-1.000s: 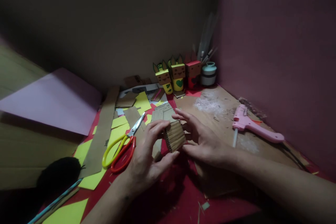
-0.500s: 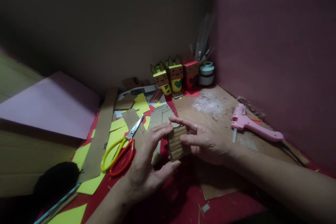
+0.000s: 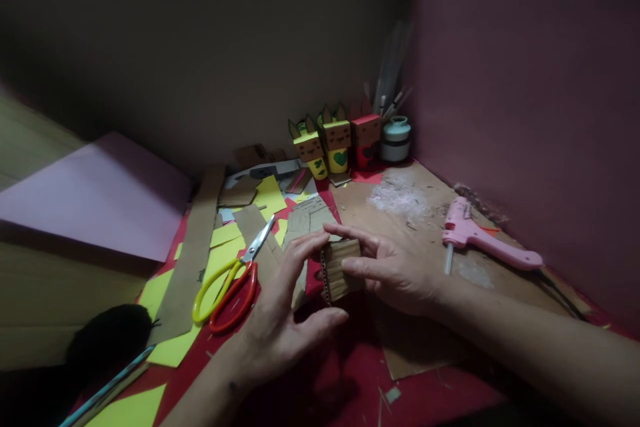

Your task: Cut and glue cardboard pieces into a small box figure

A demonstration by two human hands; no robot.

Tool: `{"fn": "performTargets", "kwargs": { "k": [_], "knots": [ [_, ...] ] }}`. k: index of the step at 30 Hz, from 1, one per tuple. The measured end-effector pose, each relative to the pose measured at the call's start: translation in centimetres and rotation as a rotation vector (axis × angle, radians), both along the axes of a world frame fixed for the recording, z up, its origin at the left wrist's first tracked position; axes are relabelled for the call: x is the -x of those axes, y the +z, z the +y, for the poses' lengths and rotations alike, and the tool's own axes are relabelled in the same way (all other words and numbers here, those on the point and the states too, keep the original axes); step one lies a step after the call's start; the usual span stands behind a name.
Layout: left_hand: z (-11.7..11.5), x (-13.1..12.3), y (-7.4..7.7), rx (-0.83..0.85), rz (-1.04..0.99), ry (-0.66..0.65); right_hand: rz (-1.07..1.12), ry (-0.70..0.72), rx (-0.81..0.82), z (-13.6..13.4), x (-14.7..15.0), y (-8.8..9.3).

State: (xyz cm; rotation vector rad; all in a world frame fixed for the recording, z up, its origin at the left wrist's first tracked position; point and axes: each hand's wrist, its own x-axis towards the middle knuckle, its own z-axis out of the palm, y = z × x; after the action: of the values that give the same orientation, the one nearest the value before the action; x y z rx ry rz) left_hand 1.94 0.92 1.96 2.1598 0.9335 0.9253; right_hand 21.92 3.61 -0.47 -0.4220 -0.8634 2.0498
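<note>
A small piece of ribbed corrugated cardboard (image 3: pixel 341 268) is held upright between both hands above the red table. My right hand (image 3: pixel 395 270) grips it from the right, fingers curled over its top and front. My left hand (image 3: pixel 285 320) pinches its left edge, index finger on the top corner and thumb under the bottom corner.
Yellow-and-red scissors (image 3: pixel 231 280) lie left of my hands among yellow paper and cardboard strips (image 3: pixel 193 260). A pink glue gun (image 3: pixel 483 240) rests at the right by the wall. Three small box figures (image 3: pixel 336 140) and a jar (image 3: pixel 396 139) stand in the back corner. A pink sheet (image 3: pixel 95 193) lies at left.
The cardboard piece has been turned from lying slanted to standing more upright, and my right hand's fingers have closed over it.
</note>
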Motion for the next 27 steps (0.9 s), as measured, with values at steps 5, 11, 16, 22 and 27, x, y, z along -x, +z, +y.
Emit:
{"fn": "performTargets", "kwargs": {
  "k": [5, 11, 16, 22, 27],
  "knots": [
    [-0.15, 0.33, -0.31, 0.098, -0.065, 0.044, -0.108, -0.149, 0.016, 0.17, 0.1, 0.15],
    [-0.22, 0.45, -0.42, 0.218, -0.177, 0.033, -0.183, -0.239, 0.069, 0.02, 0.15, 0.8],
    [-0.11, 0.36, -0.16, 0.193, -0.083, 0.027, -0.173, -0.253, 0.048, 0.06, 0.17, 0.83],
    [-0.09, -0.1, 0.54, 0.086, 0.041, -0.025, -0.186, -0.28, 0.056, 0.06, 0.17, 0.84],
    [-0.12, -0.41, 0.01, -0.066, 0.136, -0.018, -0.148, -0.244, 0.081, -0.02, 0.4, 0.63]
  ]
}}
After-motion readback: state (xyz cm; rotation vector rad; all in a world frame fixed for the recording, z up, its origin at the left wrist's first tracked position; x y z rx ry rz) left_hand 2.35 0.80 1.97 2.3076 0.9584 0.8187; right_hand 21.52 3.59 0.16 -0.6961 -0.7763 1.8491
